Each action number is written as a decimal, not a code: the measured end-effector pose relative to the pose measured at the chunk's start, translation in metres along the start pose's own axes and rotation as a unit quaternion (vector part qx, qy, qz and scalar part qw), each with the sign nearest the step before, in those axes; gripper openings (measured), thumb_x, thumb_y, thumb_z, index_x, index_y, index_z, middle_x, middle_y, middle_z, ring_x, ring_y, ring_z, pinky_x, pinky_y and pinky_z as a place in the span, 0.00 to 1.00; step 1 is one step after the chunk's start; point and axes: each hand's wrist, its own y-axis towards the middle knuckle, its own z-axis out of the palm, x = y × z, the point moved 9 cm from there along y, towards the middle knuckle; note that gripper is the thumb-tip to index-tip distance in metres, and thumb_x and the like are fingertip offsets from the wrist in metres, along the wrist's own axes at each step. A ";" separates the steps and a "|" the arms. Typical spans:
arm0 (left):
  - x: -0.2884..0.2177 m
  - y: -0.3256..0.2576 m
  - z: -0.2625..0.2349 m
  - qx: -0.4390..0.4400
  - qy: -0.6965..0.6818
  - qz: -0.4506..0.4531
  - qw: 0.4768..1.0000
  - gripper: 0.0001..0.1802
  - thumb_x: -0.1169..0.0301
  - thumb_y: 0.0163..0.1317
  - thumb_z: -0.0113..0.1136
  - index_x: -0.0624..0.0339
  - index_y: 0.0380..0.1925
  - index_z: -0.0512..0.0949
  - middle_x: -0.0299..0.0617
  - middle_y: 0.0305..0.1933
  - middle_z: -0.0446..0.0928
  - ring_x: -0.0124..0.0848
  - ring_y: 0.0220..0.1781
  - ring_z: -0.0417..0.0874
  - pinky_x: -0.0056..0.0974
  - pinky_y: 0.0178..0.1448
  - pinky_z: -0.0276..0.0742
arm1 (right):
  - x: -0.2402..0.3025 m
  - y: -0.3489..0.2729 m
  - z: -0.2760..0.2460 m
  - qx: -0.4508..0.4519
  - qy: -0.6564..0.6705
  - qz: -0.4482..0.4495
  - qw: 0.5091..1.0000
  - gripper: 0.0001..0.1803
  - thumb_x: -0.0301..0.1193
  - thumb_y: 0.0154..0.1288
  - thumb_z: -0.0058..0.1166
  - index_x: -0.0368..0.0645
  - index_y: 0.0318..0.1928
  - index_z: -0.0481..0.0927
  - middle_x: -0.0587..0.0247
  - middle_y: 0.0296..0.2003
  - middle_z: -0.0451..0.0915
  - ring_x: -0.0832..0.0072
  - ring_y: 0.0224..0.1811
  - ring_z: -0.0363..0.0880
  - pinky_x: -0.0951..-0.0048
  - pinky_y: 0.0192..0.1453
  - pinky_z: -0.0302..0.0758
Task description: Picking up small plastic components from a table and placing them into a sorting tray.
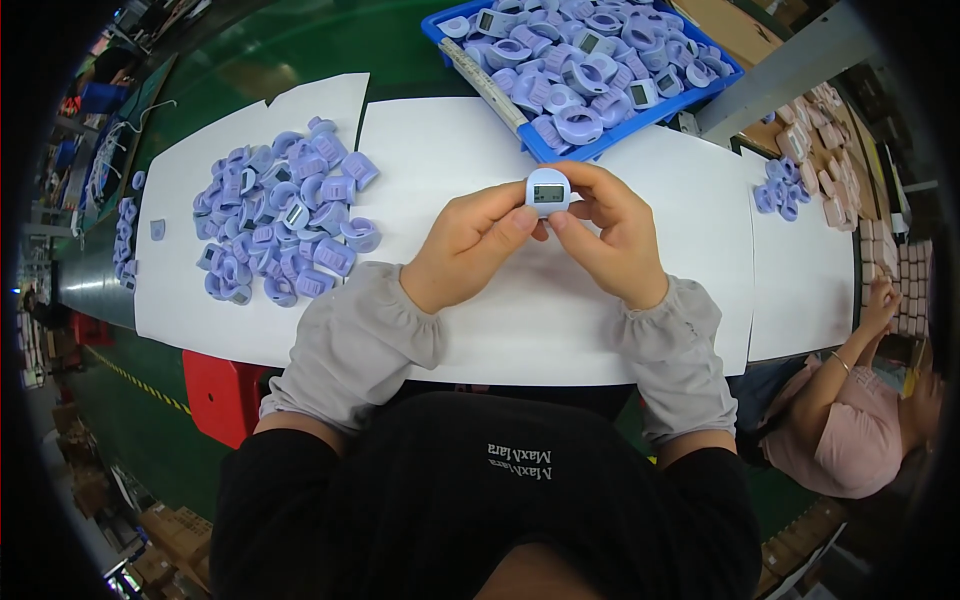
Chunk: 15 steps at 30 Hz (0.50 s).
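Note:
Both my hands hold one small lilac device with a little grey screen (pixel 547 191) above the white paper sheet (pixel 520 320). My left hand (pixel 470 245) grips its left side, thumb pressed near the bottom. My right hand (pixel 612 235) wraps its right side, fingers curled over the top. A heap of the same lilac devices (pixel 285 225) lies on the paper to my left. A blue bin (pixel 560 152) full of more of them stands just beyond my hands.
A green conveyor belt (pixel 260 60) runs under the paper. A red crate (pixel 220 395) sits below the table's near edge on the left. On the right a co-worker in pink (pixel 850 420) handles pink pieces (pixel 835 195), with a few lilac ones (pixel 780 190) nearby.

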 end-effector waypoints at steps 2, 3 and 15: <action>0.000 0.001 0.001 0.000 -0.021 0.001 1.000 0.19 0.65 0.71 0.45 0.69 0.52 0.72 0.41 0.38 0.78 0.27 0.39 0.78 0.31 0.46 0.74 | 0.000 0.000 0.000 -0.003 -0.002 0.000 1.000 0.22 0.18 0.60 0.52 0.33 0.56 0.70 0.57 0.51 0.74 0.70 0.54 0.73 0.71 0.53 0.75; -0.001 0.001 0.001 0.004 -0.013 0.000 1.000 0.19 0.65 0.71 0.44 0.69 0.52 0.72 0.41 0.38 0.77 0.27 0.40 0.78 0.31 0.46 0.74 | 0.001 0.000 0.000 -0.004 -0.003 0.000 1.000 0.22 0.18 0.60 0.52 0.33 0.56 0.70 0.57 0.51 0.74 0.70 0.54 0.73 0.71 0.53 0.75; 0.000 0.000 0.001 0.012 -0.001 0.002 1.000 0.19 0.65 0.72 0.43 0.69 0.52 0.72 0.42 0.39 0.77 0.28 0.40 0.78 0.32 0.47 0.74 | 0.000 0.000 0.000 -0.001 0.003 0.012 1.000 0.22 0.20 0.59 0.53 0.33 0.55 0.70 0.58 0.50 0.73 0.69 0.56 0.72 0.71 0.52 0.76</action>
